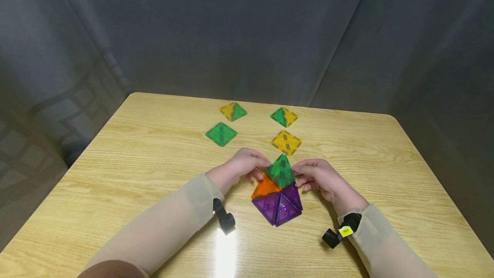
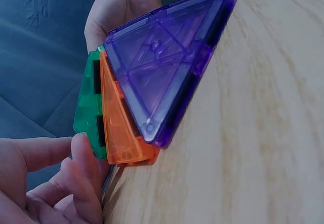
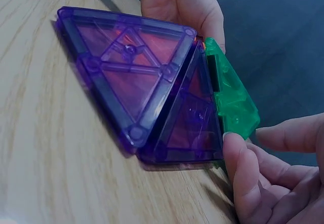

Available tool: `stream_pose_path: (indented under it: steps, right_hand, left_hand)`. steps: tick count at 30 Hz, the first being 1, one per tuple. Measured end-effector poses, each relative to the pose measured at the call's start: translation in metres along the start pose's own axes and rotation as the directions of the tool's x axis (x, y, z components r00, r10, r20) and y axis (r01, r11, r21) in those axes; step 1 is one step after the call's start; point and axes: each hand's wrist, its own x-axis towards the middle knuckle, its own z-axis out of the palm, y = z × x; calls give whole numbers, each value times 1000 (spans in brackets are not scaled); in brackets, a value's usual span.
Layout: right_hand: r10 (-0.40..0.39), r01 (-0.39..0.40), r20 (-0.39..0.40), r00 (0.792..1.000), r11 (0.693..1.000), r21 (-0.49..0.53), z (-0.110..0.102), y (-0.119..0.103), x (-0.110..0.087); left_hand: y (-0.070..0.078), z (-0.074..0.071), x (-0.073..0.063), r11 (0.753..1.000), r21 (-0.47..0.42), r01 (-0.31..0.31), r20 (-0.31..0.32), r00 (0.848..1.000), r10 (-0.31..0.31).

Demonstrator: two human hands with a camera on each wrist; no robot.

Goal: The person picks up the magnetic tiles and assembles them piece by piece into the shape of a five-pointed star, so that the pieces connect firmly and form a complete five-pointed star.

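A small build of translucent triangular magnetic tiles stands on the table in front of me in the head view. Its near side has purple tiles [image 1: 287, 210], with an orange tile [image 1: 266, 187] at the left. Green tiles [image 1: 281, 171] lean over the far side, joined as a diamond. My left hand [image 1: 247, 163] pinches the left edge of the green tiles, close to the orange tile [image 2: 119, 127]. On the other side, my right hand [image 1: 317, 175] pinches their right corner, its fingertips near a purple tile [image 3: 195, 115]. The undersides of the tiles are hidden.
Farther back on the wooden table [image 1: 162, 149] lie a green diamond [image 1: 221, 134], a yellow diamond [image 1: 286, 143], and two green-and-yellow diamonds, one at left [image 1: 233, 111] and one at right [image 1: 284, 116]. Dark grey panels [image 1: 231, 33] stand behind the table.
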Motion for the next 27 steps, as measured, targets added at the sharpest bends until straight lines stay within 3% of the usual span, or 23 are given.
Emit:
stream_pose_path:
  steps: [10, 14, 20, 27]
  right_hand:
    - [2, -3, -32, 999, 1000, -18, -1, 0, 0]
    - [-3, 2, -119, 993, 1000, -6, -4, -4, 4]
    - [-18, 22, -271, 962, 1000, 11, -16, -15, 20]
    - [0, 8, -252, 968, 999, 33, -24, -25, 37]
  left_hand:
    - [1, -1, 1, 1000, -20, 4, -3, 1000, -4]
    - [9, -5, 6, 999, -34, -14, -33, 999, 12]
    - [26, -8, 21, 995, -77, -63, -129, 990, 53]
    - [33, -2, 34, 982, -184, -43, -111, 994, 23]
